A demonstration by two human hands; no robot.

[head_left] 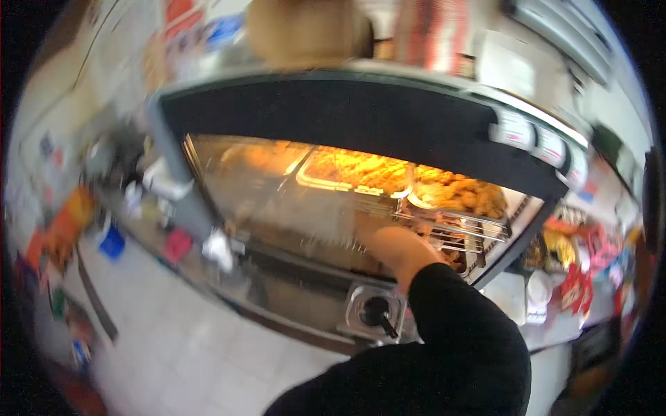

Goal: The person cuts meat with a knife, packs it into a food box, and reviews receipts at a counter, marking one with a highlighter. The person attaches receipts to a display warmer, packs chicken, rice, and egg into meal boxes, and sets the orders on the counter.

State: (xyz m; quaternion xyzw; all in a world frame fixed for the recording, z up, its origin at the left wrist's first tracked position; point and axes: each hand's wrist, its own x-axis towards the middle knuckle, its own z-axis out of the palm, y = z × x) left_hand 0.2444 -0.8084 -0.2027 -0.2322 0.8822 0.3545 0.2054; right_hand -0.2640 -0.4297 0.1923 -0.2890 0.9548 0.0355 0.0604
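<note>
A lit warming cabinet (333, 104) with a dark frame fills the middle of the view. Through its front reaches my right hand (395, 244), the arm in a black sleeve. Motion blur smears its fingers, so whether they grip anything cannot be made out. Just beside the hand is a wire rack (461, 234), with browned food pieces partly visible beneath it. On the upper level, golden fried food (357, 168) lies in a tray, and more fried pieces (461, 193) fill another tray to the right. My left hand is out of view.
Below the cabinet opening, a square clear container (357, 315) with a black-handled utensil (385, 322) stands on the metal counter (284, 298). Colourful packets (576, 288) and a white tub (539, 288) are at the right. A blue item (112, 241) shows at left.
</note>
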